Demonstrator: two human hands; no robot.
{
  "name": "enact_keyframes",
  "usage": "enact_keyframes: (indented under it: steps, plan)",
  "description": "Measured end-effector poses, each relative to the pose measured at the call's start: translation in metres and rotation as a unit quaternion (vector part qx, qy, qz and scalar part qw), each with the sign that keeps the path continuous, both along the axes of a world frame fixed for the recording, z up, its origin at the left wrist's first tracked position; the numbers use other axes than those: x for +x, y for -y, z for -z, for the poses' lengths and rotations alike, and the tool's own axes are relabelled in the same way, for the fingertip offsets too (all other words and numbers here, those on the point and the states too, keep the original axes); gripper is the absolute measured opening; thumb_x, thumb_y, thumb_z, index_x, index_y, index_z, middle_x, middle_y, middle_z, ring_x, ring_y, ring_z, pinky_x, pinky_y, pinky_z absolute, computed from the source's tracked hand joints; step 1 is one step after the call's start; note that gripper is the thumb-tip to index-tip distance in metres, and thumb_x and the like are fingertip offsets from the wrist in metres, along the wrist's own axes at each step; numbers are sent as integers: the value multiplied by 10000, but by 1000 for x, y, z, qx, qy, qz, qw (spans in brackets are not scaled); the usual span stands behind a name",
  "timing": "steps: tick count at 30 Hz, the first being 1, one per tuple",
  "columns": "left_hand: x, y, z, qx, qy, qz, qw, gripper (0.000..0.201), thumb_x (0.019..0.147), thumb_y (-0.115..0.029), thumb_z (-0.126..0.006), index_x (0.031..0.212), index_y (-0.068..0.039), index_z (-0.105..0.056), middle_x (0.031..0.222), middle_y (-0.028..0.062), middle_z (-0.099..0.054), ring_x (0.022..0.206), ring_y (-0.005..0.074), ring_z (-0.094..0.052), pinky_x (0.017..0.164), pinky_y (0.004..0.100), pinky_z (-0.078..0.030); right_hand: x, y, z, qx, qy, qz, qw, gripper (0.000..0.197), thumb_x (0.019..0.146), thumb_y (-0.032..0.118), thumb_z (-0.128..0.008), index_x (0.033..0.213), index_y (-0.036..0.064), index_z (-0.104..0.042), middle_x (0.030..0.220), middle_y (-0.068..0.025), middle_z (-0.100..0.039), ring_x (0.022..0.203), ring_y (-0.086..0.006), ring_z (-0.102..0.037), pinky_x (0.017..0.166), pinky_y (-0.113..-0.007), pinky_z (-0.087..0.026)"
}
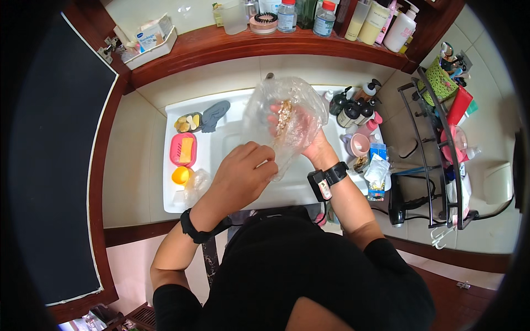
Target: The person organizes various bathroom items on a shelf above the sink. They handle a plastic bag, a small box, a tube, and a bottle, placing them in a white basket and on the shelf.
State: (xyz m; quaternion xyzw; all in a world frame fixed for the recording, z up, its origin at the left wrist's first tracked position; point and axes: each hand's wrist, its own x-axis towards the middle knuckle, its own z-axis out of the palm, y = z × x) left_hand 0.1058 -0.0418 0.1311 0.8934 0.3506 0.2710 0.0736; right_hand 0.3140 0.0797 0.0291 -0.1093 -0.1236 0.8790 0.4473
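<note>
A clear plastic bag is held up over the white sink. My right hand is pushed inside the bag, gripping a small golden-brown object through the film. My left hand pinches the bag's lower edge from the left. A black watch sits on my right wrist and a black band on my left.
On the sink's left rim lie a pink soap dish, a grey cloth, a small dish of pieces and an orange ball. Dark pump bottles, a pink cup and a black wire rack stand right. Bottles line the wooden shelf.
</note>
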Motion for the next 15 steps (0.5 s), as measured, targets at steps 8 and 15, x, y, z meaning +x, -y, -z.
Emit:
enact_keyframes:
  steps: [8, 15]
  plan:
    - [-7, 11, -24, 97, -39, 1, 995, 281, 726, 30, -734, 986, -76, -725, 905, 62, -668, 712, 223, -628, 600, 314, -511, 27, -9, 19, -22, -27, 9, 999, 413, 1003, 331, -617, 1304, 49, -628, 1258, -169, -667, 1128, -366, -655, 979, -554, -536]
    - [-13, 0, -47, 152, 105, -15, 983, 290, 730, -9, -699, 1014, -35, -746, 918, 91, -706, 755, 246, -631, 662, 334, -532, 36, -9, 24, -50, -37, 67, 996, 403, 1044, 337, -550, 1306, 37, -615, 1231, -180, -682, 1084, -367, -670, 971, -541, -532]
